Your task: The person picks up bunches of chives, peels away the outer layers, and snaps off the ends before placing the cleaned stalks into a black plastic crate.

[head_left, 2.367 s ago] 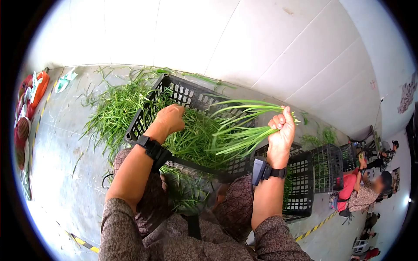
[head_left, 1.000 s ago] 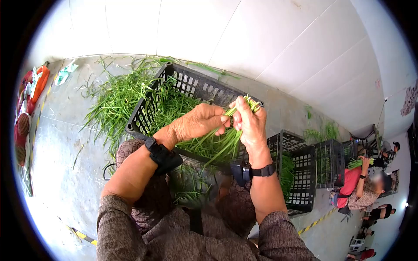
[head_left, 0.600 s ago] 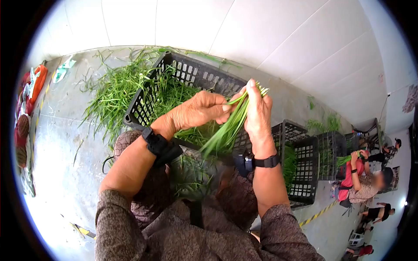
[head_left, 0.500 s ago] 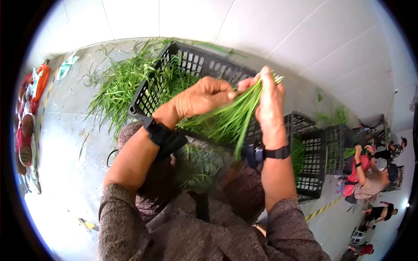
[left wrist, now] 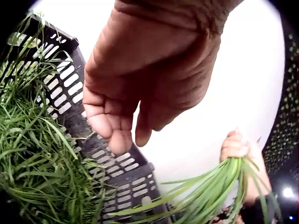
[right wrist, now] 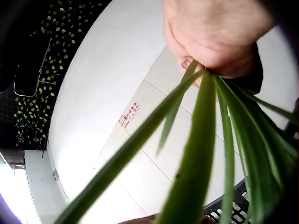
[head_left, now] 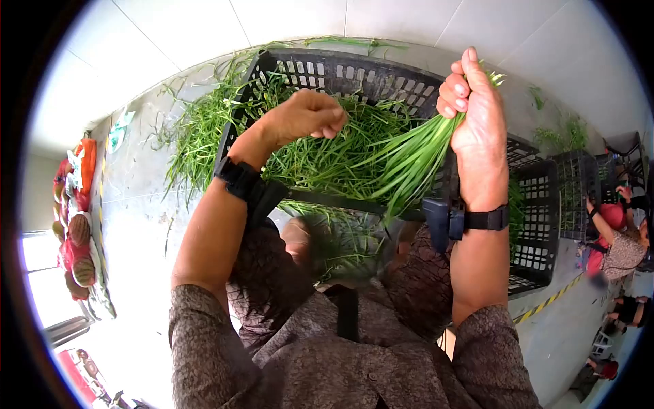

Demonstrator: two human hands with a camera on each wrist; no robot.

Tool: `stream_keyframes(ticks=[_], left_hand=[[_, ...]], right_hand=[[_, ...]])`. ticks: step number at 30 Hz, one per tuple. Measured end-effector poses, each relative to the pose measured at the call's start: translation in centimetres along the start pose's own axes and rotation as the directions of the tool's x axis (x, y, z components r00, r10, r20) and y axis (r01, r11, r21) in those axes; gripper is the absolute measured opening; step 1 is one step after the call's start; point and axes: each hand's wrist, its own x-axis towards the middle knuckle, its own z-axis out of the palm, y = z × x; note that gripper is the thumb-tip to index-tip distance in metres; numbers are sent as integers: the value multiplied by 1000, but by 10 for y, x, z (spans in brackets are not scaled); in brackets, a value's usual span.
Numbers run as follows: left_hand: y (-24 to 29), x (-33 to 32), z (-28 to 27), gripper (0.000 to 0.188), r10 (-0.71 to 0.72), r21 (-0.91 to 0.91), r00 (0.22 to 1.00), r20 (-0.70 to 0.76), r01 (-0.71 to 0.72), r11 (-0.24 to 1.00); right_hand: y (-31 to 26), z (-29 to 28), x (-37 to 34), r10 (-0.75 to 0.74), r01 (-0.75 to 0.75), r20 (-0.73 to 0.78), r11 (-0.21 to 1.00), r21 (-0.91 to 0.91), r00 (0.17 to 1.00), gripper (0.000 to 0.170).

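My right hand (head_left: 477,112) grips a bunch of garlic chives (head_left: 419,153) by its pale cut ends, the long flat leaves hanging down to the left over the crate. Those leaves (right wrist: 201,154) fan out below the fist in the right wrist view. My left hand (head_left: 306,117) hovers above the crate's left half, fingers loosely bent. In the left wrist view nothing shows between its thumb and fingers (left wrist: 119,140). Below both hands is a black slatted crate (head_left: 371,68) with a tangled heap of loose chives (head_left: 320,167) inside.
More loose leaves (head_left: 197,140) lie on the floor left of the crate, against the white wall (head_left: 293,20). Other black crates (head_left: 538,225) stand at the right, with a seated person (head_left: 616,252) beyond. Bags and shoes (head_left: 78,228) line the far left.
My left hand, earlier picking at the bunch beside the right hand, has drawn away to the left. The right hand has lifted up and right with the chives. The head view has shifted.
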Motion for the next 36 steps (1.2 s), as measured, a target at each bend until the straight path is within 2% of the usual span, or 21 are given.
stream_keyframes(ticks=[2,5,9,10,14,17,20,22,23,26,29,30,32,33,36], left_hand=[[-18,16,-1,23,-108,136,982,156,87,987],[-35,39,6,23,-245,458,899,363,57,887],[-55,63,26,27,-441,641,788,430,78,764],[-61,69,29,31,-440,671,759,481,4,742],[-88,88,41,39,-621,766,565,544,-33,641],[-102,92,50,39,-713,829,519,471,15,559],[-102,86,58,39,-770,928,578,270,56,367],[-107,84,58,37,-746,915,606,278,69,397],[-109,84,59,36,-731,908,621,281,74,412],[-80,82,58,37,-740,882,602,300,121,456],[-97,100,36,27,-685,694,522,508,223,684],[-87,103,36,29,-679,731,498,539,122,671],[-68,95,21,29,-562,439,651,510,365,821],[-51,88,14,29,-508,252,725,465,441,861],[-19,73,-1,32,-316,-244,843,435,448,860]], right_hand=[[0,-2,3,-28,28,-13,999,-19,1000,30],[1,-6,8,-37,36,10,999,13,999,33],[-2,-10,10,16,-19,45,998,66,999,33],[-3,-10,10,31,-34,42,997,69,999,33],[-6,-12,15,54,-56,28,996,63,998,30],[-8,-14,20,81,-82,26,994,72,996,28],[-8,-16,23,80,-81,15,995,60,997,28],[-8,-16,24,75,-76,22,996,44,997,28],[-8,-15,25,71,-72,16,996,44,997,29],[-8,-15,25,68,-67,-16,997,37,998,29],[-10,-13,27,58,-57,-59,998,20,997,30],[-11,-12,26,48,-48,-73,999,5,996,30],[-12,-10,24,32,-33,-77,999,-6,996,30],[-12,-13,24,26,-26,-67,1000,-4,997,30],[-11,-12,22,-10,6,-69,998,-58,998,30]])
